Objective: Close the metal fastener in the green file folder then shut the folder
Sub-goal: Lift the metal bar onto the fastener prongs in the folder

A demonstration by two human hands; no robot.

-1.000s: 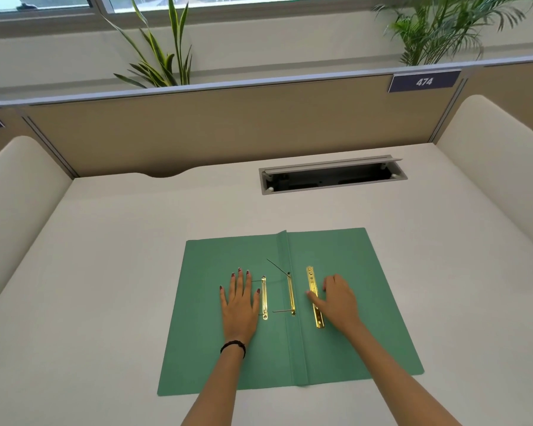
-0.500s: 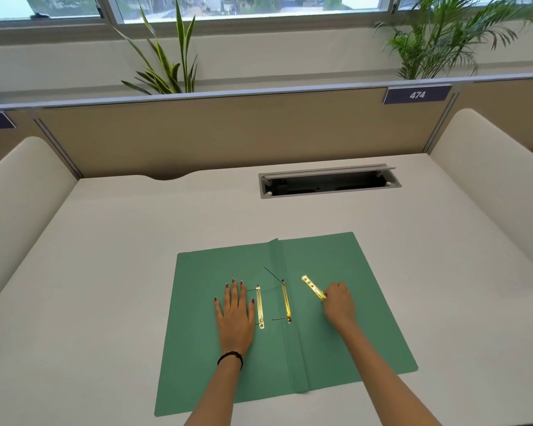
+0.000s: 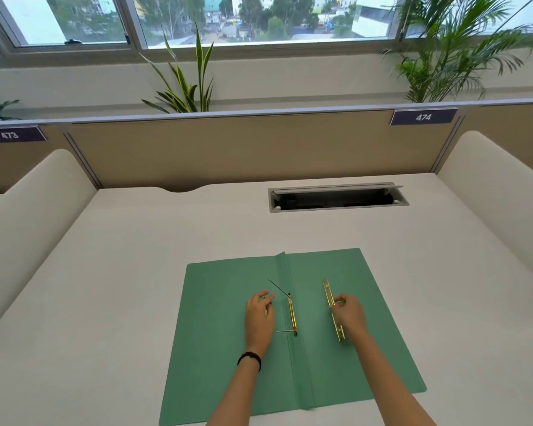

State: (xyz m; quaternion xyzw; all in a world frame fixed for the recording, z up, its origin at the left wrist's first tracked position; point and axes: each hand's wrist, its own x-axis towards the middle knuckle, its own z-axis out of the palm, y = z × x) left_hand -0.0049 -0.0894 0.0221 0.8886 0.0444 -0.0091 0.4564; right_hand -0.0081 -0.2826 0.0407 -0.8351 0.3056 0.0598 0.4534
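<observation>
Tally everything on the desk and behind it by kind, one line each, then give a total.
Green folder: 1
Gold fastener bars: 2
Thin wire prongs: 2
Hands: 2
Black wristband: 1
Number plates: 2
Cable hatch: 1
Plants clearly in view: 2
Total: 13

Your right hand (image 3: 348,313) has lifted the loose brass bar (image 3: 333,309) off the green folder (image 3: 222,333). Your left hand (image 3: 259,316), flat before, has curled over the small brass strip it lay beside.
</observation>
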